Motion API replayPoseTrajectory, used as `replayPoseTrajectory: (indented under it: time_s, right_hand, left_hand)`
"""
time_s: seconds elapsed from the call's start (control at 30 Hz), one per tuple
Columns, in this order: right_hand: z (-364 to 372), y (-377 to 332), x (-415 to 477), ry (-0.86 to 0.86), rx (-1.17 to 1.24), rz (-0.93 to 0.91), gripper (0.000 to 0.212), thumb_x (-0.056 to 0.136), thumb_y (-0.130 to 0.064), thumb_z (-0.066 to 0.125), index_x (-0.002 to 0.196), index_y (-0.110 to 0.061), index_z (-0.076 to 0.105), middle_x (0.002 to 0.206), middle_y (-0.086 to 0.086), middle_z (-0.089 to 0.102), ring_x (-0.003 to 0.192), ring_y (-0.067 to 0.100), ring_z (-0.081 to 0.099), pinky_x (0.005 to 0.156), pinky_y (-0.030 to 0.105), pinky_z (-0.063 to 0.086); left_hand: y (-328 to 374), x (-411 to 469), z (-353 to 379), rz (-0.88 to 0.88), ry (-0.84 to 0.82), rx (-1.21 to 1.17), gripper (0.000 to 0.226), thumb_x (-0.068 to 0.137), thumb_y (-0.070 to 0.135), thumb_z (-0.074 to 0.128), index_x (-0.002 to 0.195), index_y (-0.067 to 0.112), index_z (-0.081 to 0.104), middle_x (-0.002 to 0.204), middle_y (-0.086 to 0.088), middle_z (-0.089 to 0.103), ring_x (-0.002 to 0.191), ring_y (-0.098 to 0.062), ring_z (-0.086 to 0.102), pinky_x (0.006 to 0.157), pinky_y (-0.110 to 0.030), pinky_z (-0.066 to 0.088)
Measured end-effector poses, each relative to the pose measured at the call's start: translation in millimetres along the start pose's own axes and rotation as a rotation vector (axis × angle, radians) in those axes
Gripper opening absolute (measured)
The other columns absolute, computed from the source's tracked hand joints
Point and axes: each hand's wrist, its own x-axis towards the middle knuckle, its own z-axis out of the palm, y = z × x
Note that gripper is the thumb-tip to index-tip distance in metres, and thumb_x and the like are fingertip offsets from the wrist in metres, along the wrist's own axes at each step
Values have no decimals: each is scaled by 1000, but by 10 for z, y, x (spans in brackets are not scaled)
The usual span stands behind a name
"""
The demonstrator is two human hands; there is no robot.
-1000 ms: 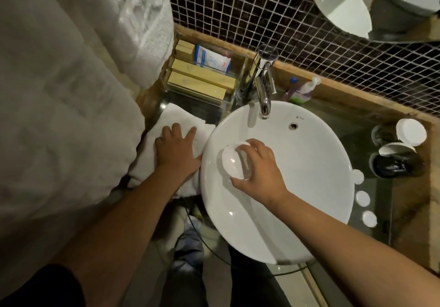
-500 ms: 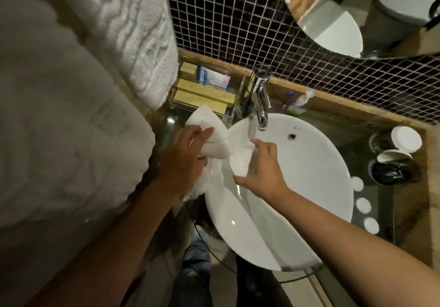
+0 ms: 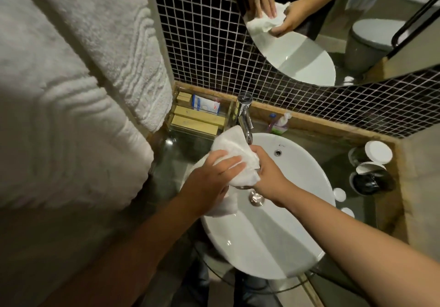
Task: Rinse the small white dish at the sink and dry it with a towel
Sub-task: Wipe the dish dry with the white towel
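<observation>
Hands (image 3: 238,176) press towel (image 3: 234,154) together above empty white basin (image 3: 297,211).

Bathroom: round white basin (image 3: 297,235), chrome tap (image 3: 244,114), mosaic-tiled wall (image 3: 202,45), mirror (image 3: 357,21), hanging bath towels (image 3: 71,80), boxed toiletries (image 3: 197,116).

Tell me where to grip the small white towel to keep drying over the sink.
Grip the towel at its bunched middle, from the left and above, as the left hand does: there it wraps whatever the right hand holds; its loose ends hang free.
</observation>
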Motion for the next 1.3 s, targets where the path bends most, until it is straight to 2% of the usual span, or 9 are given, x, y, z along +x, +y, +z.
replayPoseTrajectory:
  time_s: [0.17, 0.33, 0.47, 0.57, 0.77, 0.97, 1.13, 1.2, 1.3]
  right_hand:
    - [-91, -113, -101, -101, 471, 155, 56, 86, 14, 58, 132, -20, 58, 125, 23, 64, 114, 40, 66, 90, 57, 58]
    - [-52, -65, -167, -42, 850, 263, 41, 98, -17, 40, 132, -14, 63, 129, 20, 67, 119, 41, 63, 100, 62, 49]
    - [47, -77, -116, 184, 431, 240, 31, 102, -31, 43, 108, -23, 73, 102, 4, 78, 95, 27, 74, 76, 40, 63]
    - [139, -113, -58, 308, 253, 350, 33, 101, -32, 37, 98, -25, 69, 93, 5, 75, 84, 25, 72, 55, 29, 58]
    - [234, -119, -86, 310, -18, 62, 32, 106, -32, 40, 127, -23, 62, 118, -2, 68, 105, 16, 62, 91, 31, 51]
    - [325, -164, -212, 328, -246, -30, 37, 106, -44, 39, 138, -33, 52, 114, -16, 63, 93, 2, 60, 81, 6, 44]
    - [333, -304, -152, 265, -529, -6, 35, 107, -34, 38, 135, -28, 57, 118, 3, 73, 104, 27, 67, 98, 41, 51]
    - [329, -347, -125, 214, -616, 53, 35, 104, -23, 43, 135, -29, 59, 120, 6, 72, 113, 32, 62, 116, 54, 31]
    - [364, -415, -137, 127, -826, 74, 43, 98, -10, 45, 134, -33, 57, 111, 7, 72, 111, 34, 62, 119, 63, 4]
  left_hand:
    - [84, 87, -44, -70, -263, 182, 81, 72, 31, 86, 143, 15, 50, 149, -8, 48, 135, -39, 40, 103, -52, 46]
    - [258, 132, -12, -50, -178, 267, 61, 73, 10, 80, 131, 10, 61, 138, -11, 59, 124, -45, 50, 78, -45, 53]
    - [287, 92, -2, 9, -195, 310, 62, 71, 12, 80, 130, 11, 60, 135, -12, 60, 119, -45, 53, 72, -43, 53]
    - [335, 10, 23, 4, -331, 335, 85, 59, 23, 89, 136, 13, 54, 137, -9, 57, 120, -43, 51, 71, -41, 53]
    - [288, 17, -42, -195, -371, 424, 89, 72, 42, 81, 148, 19, 41, 152, -6, 44, 129, -39, 44, 82, -43, 55]
    - [272, 93, -81, -228, -258, 356, 60, 81, 24, 81, 135, 11, 60, 137, -11, 60, 120, -41, 57, 77, -46, 59]
    - [403, -59, 201, -204, -220, 201, 45, 78, 6, 80, 121, 2, 67, 128, -18, 65, 129, -45, 50, 81, -50, 58]
    - [490, -206, 348, -172, -325, 157, 30, 79, 5, 78, 108, 6, 73, 121, -18, 68, 138, -45, 37, 82, -52, 57]
    - [536, -332, 424, -170, -459, 242, 17, 76, 13, 81, 91, 8, 77, 114, -21, 69, 140, -44, 35, 85, -54, 54]
